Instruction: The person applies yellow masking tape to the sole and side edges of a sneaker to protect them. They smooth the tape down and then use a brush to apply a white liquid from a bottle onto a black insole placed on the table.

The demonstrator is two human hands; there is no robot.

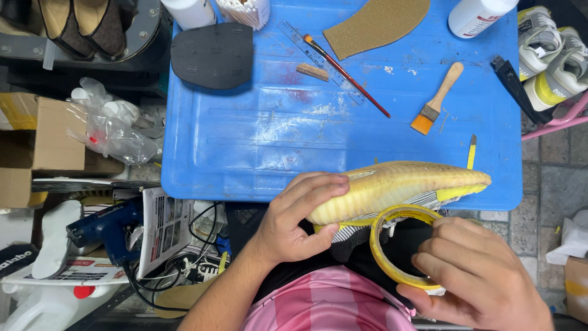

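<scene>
My left hand (pixel 300 217) grips the heel end of a yellow sneaker (pixel 404 184) turned sole up, over the near edge of the blue table top (pixel 245 147). My right hand (pixel 478 276) holds a roll of yellow tape (pixel 398 245) just below the shoe, fingers curled over the roll's right side. The roll touches the shoe's striped knit upper.
On the blue top lie a black rubber sole piece (pixel 211 55), a tan cork insole (pixel 376 24), a clear ruler (pixel 312 52), a thin red brush (pixel 349 76), an orange-bristled brush (pixel 436 101), a wood chip and two white bottles. Sneakers sit right, boxes and a blue tool (pixel 107 227) left.
</scene>
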